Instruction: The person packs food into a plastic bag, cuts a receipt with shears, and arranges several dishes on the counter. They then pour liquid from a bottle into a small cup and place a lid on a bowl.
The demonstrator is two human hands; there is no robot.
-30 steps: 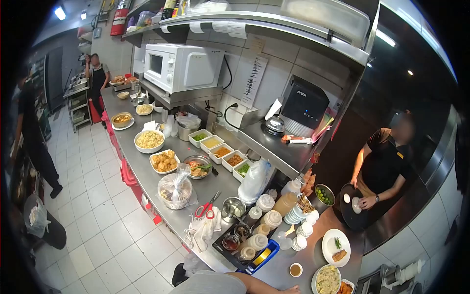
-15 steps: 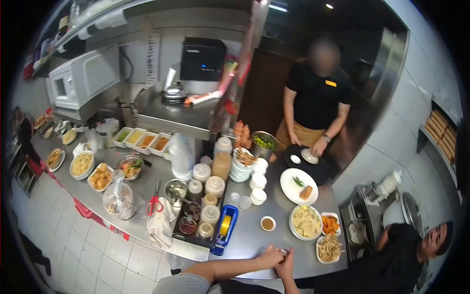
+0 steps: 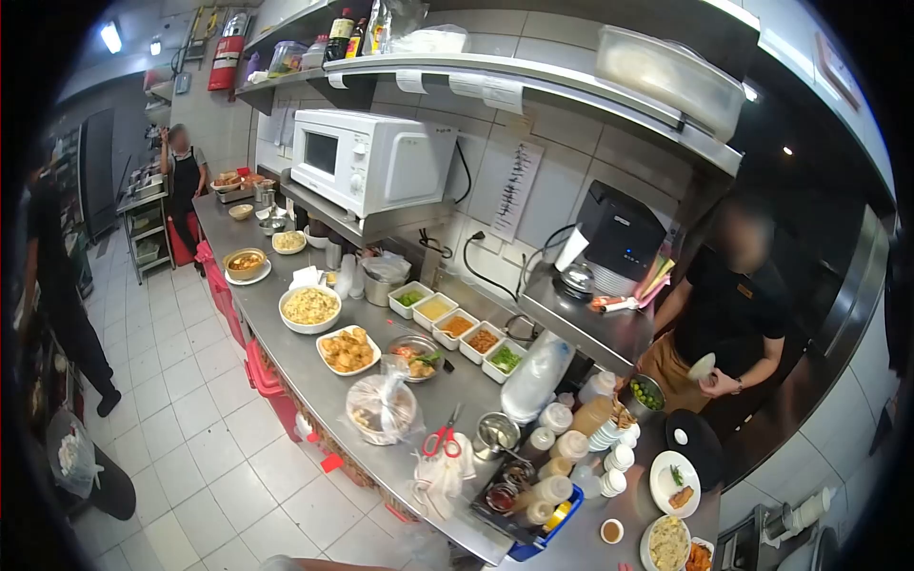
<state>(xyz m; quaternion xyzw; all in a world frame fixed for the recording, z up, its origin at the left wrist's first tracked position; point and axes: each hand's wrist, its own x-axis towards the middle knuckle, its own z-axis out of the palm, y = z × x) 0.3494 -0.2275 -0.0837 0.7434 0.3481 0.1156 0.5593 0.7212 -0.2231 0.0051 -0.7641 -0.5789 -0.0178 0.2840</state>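
Neither of my hands shows; only a sliver of what looks like my arm (image 3: 309, 563) crosses the bottom edge. On the steel counter closest to me are a small cup of brown sauce (image 3: 611, 531), a bowl of pale yellow food (image 3: 665, 544) and an oval white plate (image 3: 661, 495) with a browned piece and greens. A black caddy of bottles and jars (image 3: 502, 497) stands beside a blue tape dispenser (image 3: 547, 538). Red-handled scissors (image 3: 441, 441) lie on a white cloth (image 3: 441, 487). Left of them sits a plastic-bagged bowl (image 3: 381, 409).
Across the counter, a person in black (image 3: 728, 309) holds a pale round object (image 3: 703, 365). Further left are fried pieces (image 3: 347, 350), another yellow bowl (image 3: 310, 306), garnish tubs (image 3: 457, 324) and a microwave (image 3: 367, 162). A shelf (image 3: 533, 74) hangs above; a bin (image 3: 95, 476) stands lower left.
My view has swung left and up, so the counter items sit lower and further right. My clasped hands have left the frame. The person opposite has raised the pale object off the black tray.
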